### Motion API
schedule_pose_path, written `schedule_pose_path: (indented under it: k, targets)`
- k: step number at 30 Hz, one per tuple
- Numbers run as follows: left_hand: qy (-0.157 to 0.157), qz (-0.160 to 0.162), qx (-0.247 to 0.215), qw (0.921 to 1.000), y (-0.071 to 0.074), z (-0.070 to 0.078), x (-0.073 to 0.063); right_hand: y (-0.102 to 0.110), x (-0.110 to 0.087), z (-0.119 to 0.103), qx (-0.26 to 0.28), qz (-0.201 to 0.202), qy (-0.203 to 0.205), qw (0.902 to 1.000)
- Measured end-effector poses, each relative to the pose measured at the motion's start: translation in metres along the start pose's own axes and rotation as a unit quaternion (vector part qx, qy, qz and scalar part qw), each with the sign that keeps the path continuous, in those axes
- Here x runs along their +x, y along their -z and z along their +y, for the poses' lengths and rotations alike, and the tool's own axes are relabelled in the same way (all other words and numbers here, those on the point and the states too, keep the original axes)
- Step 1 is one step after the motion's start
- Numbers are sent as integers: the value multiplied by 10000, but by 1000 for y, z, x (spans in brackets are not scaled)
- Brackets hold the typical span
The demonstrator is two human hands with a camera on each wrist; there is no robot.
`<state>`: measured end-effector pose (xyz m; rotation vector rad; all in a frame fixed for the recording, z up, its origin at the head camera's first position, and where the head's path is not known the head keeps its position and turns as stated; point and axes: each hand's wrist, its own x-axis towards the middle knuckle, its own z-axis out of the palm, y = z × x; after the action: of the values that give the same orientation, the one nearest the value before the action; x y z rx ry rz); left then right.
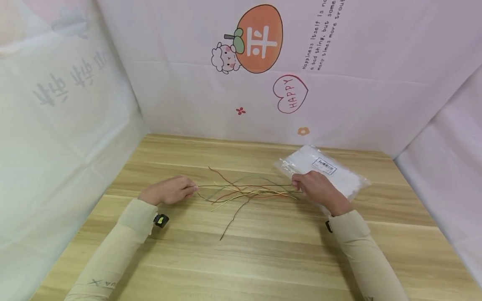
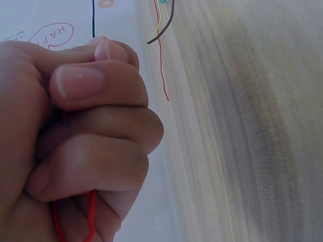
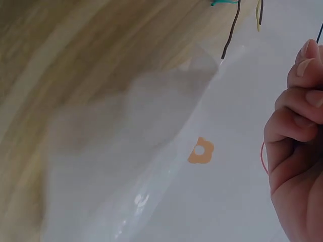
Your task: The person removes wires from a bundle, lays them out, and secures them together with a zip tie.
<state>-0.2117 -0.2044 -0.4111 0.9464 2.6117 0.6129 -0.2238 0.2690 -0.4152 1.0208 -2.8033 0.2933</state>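
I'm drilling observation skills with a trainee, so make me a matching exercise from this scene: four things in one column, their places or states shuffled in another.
Things:
1. Left hand
2. Clear plastic packet
3. Loose coloured strands
4. HAPPY heart

Places or states:
A. Crisscrossed over the wooden tabletop
B. Outlined in red on the wall sheet
C. Gripping one end of a dark strand
D. Bearing a printed label

Right pairs: 1-C, 2-D, 3-A, 4-B
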Motion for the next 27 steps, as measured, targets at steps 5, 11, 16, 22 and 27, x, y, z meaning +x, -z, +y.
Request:
schedule_pose_path:
  k: [5, 11, 16, 22, 27]
  targets:
    - [-4, -21, -20, 10000, 0, -1, 0, 0, 1, 1, 89, -78, -21, 9999]
    - [25, -84, -18, 10000, -1, -2, 0, 0, 2, 4, 251, -78, 39, 9996]
    - [174, -208, -82, 9996, -2, -1, 0, -1, 1, 7, 303, -62, 70, 9995]
    - [322, -344, -3, 9989, -5, 1, -5, -5, 3, 7, 293, 84, 274, 9992]
    - [370, -321, 115, 9987, -5, -1, -7, -7, 7, 6, 100, 100, 394, 9991]
